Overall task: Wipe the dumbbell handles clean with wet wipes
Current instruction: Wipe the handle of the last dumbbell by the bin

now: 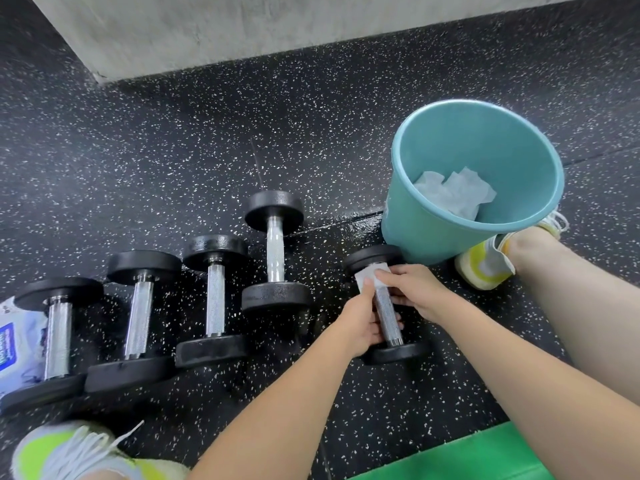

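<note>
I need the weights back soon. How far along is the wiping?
Done: crumpled used wipes lie in the teal bucket, though which handles they cleaned can't be told. In hand: both hands work a wipe on the dumbbell beside the bucket, left hand and right hand on its handle. Left: possibly some of the four dumbbells lined up left; wipe pack nearby.

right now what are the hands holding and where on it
The right hand presses a wet wipe onto the far end of the dumbbell handle; the left hand grips that handle lower down.
</note>
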Tool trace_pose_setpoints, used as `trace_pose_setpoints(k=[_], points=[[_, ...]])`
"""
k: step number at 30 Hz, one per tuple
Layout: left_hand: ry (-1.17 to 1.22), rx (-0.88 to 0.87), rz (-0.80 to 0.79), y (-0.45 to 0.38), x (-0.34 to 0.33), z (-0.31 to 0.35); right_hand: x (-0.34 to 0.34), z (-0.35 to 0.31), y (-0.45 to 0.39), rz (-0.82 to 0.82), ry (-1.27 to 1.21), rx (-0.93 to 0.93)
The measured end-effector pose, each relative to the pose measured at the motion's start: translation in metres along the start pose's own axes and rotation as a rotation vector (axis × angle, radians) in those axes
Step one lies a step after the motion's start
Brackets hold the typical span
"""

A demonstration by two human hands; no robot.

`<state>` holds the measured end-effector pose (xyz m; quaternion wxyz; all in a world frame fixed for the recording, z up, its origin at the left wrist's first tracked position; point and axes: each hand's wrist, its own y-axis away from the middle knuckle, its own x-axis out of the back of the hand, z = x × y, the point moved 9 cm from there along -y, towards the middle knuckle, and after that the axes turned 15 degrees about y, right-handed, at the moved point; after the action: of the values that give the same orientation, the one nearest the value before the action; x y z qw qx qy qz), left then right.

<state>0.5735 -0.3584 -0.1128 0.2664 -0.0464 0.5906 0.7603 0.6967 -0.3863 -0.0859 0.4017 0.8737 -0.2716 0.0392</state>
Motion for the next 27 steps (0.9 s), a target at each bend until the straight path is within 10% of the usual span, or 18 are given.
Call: trace_pose_setpoints(k=[16,27], points=[[-0.182,-0.188,0.345,-0.005,0.067,0.011,-0.047,0.006,0.003,-0.110,-0.146,-0.076],[-0.203,-0.308,0.169,0.003,0.048,0.038,-0.034,0.007,0.008,-0.074,-0.104,-0.083]])
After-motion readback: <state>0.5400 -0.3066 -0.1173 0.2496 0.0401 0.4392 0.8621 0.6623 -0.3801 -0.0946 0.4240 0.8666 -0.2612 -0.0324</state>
